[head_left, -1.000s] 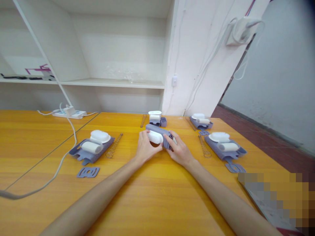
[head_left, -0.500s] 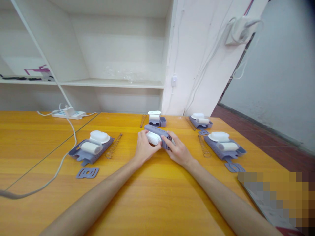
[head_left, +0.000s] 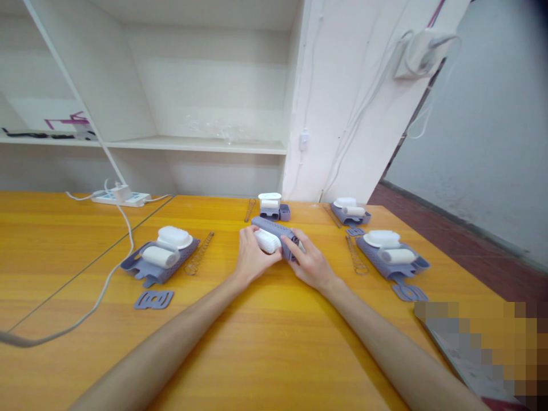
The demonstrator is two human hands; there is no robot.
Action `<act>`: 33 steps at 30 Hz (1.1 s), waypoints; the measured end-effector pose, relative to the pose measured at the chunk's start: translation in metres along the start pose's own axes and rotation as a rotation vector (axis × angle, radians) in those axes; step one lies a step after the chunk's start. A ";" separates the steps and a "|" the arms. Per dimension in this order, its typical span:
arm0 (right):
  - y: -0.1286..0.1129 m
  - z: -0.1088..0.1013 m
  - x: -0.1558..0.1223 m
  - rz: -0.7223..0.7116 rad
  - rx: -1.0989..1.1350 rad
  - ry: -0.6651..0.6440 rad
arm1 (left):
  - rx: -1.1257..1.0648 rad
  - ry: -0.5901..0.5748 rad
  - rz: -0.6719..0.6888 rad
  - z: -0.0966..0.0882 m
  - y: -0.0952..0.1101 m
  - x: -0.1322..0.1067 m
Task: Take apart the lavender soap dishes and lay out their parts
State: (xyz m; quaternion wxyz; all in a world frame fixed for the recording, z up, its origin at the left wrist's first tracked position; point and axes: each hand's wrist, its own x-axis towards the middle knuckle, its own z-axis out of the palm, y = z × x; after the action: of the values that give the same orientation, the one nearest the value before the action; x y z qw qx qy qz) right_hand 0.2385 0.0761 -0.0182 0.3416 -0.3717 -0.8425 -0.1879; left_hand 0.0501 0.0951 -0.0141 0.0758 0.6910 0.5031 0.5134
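In the head view my left hand [head_left: 249, 258] is closed around a white oval brush [head_left: 268, 241], its ribbed, bristle-like side showing. Tight against the brush lies a grey-purple perforated plastic holder [head_left: 274, 227], which my right hand [head_left: 313, 264] grips by its right end. Both things are just above or on the wooden table; I cannot tell if they touch it. Beyond them stands a small set [head_left: 269, 206] of white and grey-purple parts. A metal coil spring [head_left: 199, 255] lies left of my left hand, and another coil spring [head_left: 356, 257] right of my right hand.
Similar part sets stand at the left [head_left: 159, 257], right [head_left: 391, 257] and back right [head_left: 350, 211]. Flat slotted plates [head_left: 154, 299] lie nearby. A white cable [head_left: 100, 299] runs across the table's left from a power strip [head_left: 122, 198]. Shelves [head_left: 197, 145] rise behind.
The view has shifted very slightly. Both hands keep their hold on the brush and the holder, with no other visible movement.
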 end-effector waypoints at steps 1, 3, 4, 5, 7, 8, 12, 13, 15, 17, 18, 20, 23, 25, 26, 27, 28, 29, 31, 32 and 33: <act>0.000 0.000 0.000 0.004 0.003 -0.002 | -0.001 0.007 0.006 0.000 0.000 0.000; 0.000 0.000 0.000 0.010 0.009 -0.004 | -0.007 0.019 0.016 -0.001 0.001 0.000; 0.000 0.000 0.000 0.012 0.011 -0.002 | -0.012 0.023 0.017 -0.001 0.001 0.000; 0.000 0.000 0.000 0.013 0.012 0.001 | -0.016 0.026 0.017 -0.001 0.001 0.000; -0.001 0.000 0.000 0.015 0.012 0.008 | -0.023 0.026 0.013 0.000 0.001 0.000; -0.001 0.000 0.001 0.015 0.011 0.009 | -0.025 0.024 0.008 0.000 0.001 0.000; -0.002 0.000 0.002 0.003 0.003 0.002 | -0.035 0.007 -0.029 0.001 0.000 0.001; -0.002 0.000 0.002 0.000 0.001 -0.001 | -0.037 0.003 -0.036 0.001 0.000 0.001; -0.003 0.000 0.003 -0.003 -0.002 -0.004 | -0.035 -0.003 -0.040 0.001 0.000 0.001; -0.003 -0.001 0.003 0.000 0.000 -0.006 | -0.023 0.003 -0.035 0.000 0.001 0.001; -0.003 -0.001 0.003 0.002 0.003 -0.007 | -0.015 0.009 -0.031 0.000 0.002 0.001; -0.003 -0.001 0.003 0.004 0.007 -0.007 | -0.004 0.024 -0.025 -0.001 0.003 0.000; -0.004 -0.001 0.003 0.001 0.004 -0.007 | -0.005 0.032 -0.015 -0.001 0.003 0.000; -0.003 0.000 0.003 -0.004 -0.002 -0.009 | -0.010 0.024 -0.019 0.000 0.003 0.000; -0.003 0.000 0.002 -0.007 -0.006 -0.009 | -0.013 0.019 -0.030 0.000 0.003 0.000; -0.003 0.000 0.002 -0.011 -0.011 -0.009 | -0.015 0.015 -0.048 0.001 0.003 0.000; -0.003 0.000 0.002 -0.014 -0.016 -0.007 | -0.016 0.012 -0.068 0.002 0.004 0.000; -0.002 0.000 0.002 -0.018 -0.019 -0.005 | -0.014 0.011 -0.088 0.003 0.004 -0.001; -0.002 0.000 0.002 -0.026 -0.018 -0.002 | -0.006 0.012 -0.115 0.004 0.006 -0.002; -0.001 0.000 0.002 -0.028 -0.014 -0.002 | -0.003 0.016 -0.121 0.004 0.006 -0.002; -0.001 -0.001 0.002 -0.031 -0.011 -0.004 | -0.003 0.023 -0.123 0.004 0.007 -0.002</act>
State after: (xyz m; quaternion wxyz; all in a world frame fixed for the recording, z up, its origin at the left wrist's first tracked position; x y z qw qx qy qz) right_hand 0.2367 0.0759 -0.0164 0.3350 -0.3608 -0.8478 -0.1971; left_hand 0.0577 0.0921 -0.0131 0.1023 0.6529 0.5446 0.5164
